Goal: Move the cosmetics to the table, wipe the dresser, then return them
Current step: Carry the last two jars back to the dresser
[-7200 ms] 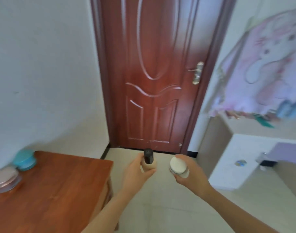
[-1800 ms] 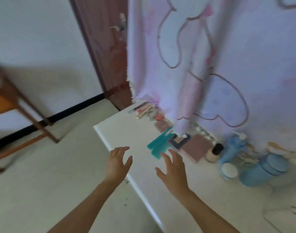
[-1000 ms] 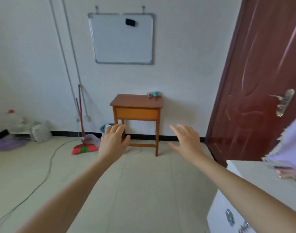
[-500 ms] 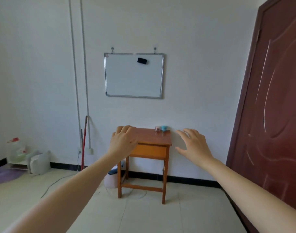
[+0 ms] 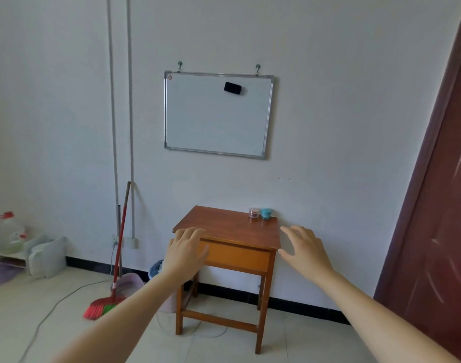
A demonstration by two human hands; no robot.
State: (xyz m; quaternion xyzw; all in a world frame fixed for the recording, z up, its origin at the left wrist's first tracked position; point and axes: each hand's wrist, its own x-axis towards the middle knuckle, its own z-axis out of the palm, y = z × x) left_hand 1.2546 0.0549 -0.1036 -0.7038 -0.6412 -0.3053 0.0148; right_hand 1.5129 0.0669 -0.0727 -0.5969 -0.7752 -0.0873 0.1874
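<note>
— Two jars are sitting on the table right now: a pinkish jar and a teal jar, touching or nearly so, at the far right corner by the wall.

— And your hands?

— You're holding both out in front, fingers spread and slack, gripping nothing. Your left hand is overlapping the table's near left corner in the view, your right hand is hanging just off its right edge. The table is standing well ahead of you, so neither hand is touching it.

— So what's the step, as you're reading it?

— I'm judging you're heading over for those jars. You're wanting to walk right up before reaching, taking one jar per hand, gripping around the body rather than the lid. They're lying beyond your right hand, up and slightly left of it, so that hand is getting there first.
</note>
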